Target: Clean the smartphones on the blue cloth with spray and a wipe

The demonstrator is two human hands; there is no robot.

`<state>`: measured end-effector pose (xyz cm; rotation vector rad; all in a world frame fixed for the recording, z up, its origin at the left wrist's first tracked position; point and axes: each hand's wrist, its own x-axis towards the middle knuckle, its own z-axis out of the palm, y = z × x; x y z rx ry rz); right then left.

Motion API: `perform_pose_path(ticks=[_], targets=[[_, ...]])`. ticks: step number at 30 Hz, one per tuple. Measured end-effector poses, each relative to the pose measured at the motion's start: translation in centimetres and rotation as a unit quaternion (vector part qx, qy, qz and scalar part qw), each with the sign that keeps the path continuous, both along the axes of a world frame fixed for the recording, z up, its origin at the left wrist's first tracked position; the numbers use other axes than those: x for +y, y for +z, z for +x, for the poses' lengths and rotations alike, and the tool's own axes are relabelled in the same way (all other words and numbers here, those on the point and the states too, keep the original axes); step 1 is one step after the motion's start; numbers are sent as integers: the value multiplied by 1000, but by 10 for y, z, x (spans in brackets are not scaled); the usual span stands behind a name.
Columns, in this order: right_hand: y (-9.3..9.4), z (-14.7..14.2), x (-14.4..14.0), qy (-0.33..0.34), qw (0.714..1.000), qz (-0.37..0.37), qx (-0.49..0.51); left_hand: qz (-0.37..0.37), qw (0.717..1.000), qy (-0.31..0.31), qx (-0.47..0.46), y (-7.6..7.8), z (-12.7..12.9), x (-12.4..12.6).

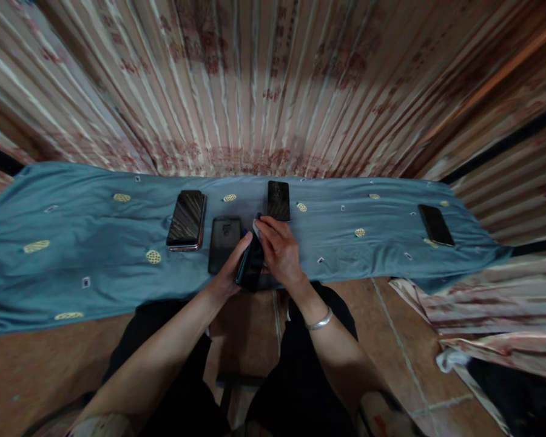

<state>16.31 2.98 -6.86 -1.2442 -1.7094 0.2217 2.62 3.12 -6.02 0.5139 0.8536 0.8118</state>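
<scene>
Near the front edge of the cloth, my left hand [232, 267] is closed around the side of a dark phone [252, 266], which is tilted with its dark face toward me. My right hand [279, 247] is at the phone's upper end, its fingers pinched together. A small pale thing [255, 227] shows at those fingertips, too small to name. Beside my left hand lies a dark phone or case [225, 238] with a mark near its upper part. Just beyond my right hand another dark phone [278, 200] lies flat.
A blue patterned cloth [346, 255] covers the long narrow table. A stack of phones [186, 220] lies left of centre, and a single phone [435, 224] at the far right. Pleated curtains [273, 91] hang behind. Tiled floor [391, 340] shows below.
</scene>
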Motion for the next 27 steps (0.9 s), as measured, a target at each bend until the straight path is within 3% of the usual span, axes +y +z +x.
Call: perform_pose_path(ticks=[4,15,27], targets=[[1,7,4,-18,1000,-1,12,-13,1000,-17,-7,9,-1,-5],[-12,14,14,-30,997,-64,42,-41,999,11,-20,26,-6,0],[-10,11,12,-24,999,-24,38,-33,999,-2,5,25,-7,-4]])
